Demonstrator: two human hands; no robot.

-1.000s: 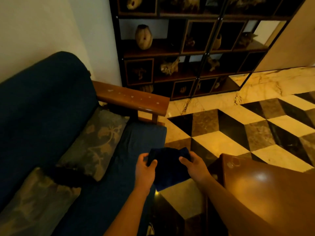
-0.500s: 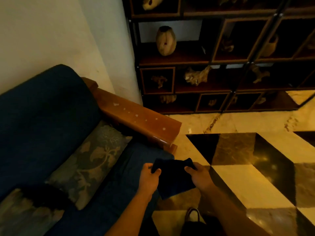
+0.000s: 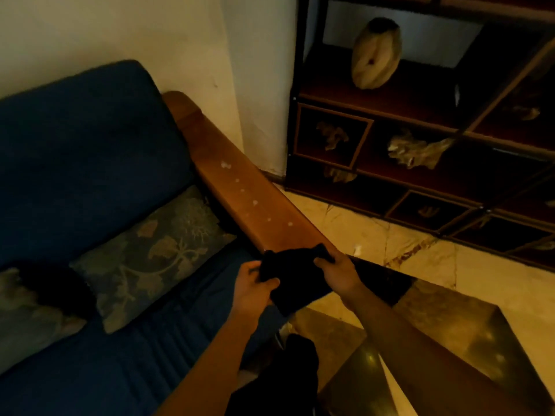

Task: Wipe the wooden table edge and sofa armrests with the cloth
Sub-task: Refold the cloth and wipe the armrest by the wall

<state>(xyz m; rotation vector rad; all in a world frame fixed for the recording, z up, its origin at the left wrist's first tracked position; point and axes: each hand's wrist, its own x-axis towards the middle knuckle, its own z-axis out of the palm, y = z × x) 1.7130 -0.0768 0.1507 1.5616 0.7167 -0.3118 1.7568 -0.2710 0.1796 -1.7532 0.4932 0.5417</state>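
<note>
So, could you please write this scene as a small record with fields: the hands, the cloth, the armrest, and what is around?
left hand: grips the cloth's left side
right hand: grips the cloth's right side
cloth: dark, stretched between both hands, over the armrest's near end
armrest: wooden, pale spots along its top
sofa: blue, with a patterned cushion
shelf unit: dark, holds ornaments
floor: glossy tiles

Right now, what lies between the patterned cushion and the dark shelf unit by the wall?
In the head view, the sofa's wooden armrest runs between the patterned cushion and the shelf unit, dotted with pale specks; beyond it lies bare marble floor.
</note>
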